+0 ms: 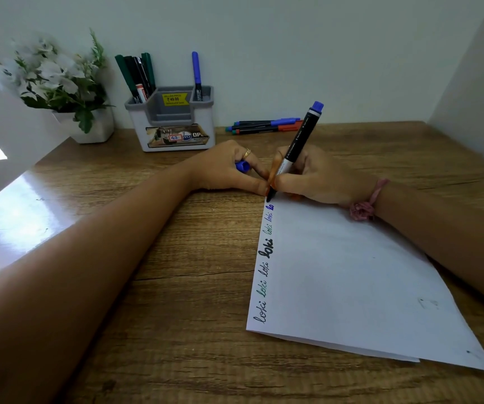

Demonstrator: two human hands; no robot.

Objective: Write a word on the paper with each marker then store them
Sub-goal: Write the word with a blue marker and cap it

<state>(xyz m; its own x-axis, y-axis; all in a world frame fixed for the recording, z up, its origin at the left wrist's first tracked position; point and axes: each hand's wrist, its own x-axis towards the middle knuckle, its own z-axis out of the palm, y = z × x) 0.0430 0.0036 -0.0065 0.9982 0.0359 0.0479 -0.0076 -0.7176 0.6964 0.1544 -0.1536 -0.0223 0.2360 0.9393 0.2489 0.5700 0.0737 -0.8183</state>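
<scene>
The blue marker (298, 147) stands tilted in the right hand (319, 177), which grips it low down, with its tip touching the top left corner of the paper (351, 281). Fresh blue letters sit just under the tip. More words run in a row down the paper's left edge, in black, green and blue. The left hand (229, 167) rests on the table (153, 272) just beside the paper's corner, and its curled fingers hold the blue cap (242, 166). Farther back, a few loose markers (264, 126) lie side by side near the wall. To their left stands a grey holder (173, 123) with green and black markers (137, 75) in its left pocket and one blue marker (196, 75) in its right pocket. A pot of white flowers (57, 83) stands left of the holder.
</scene>
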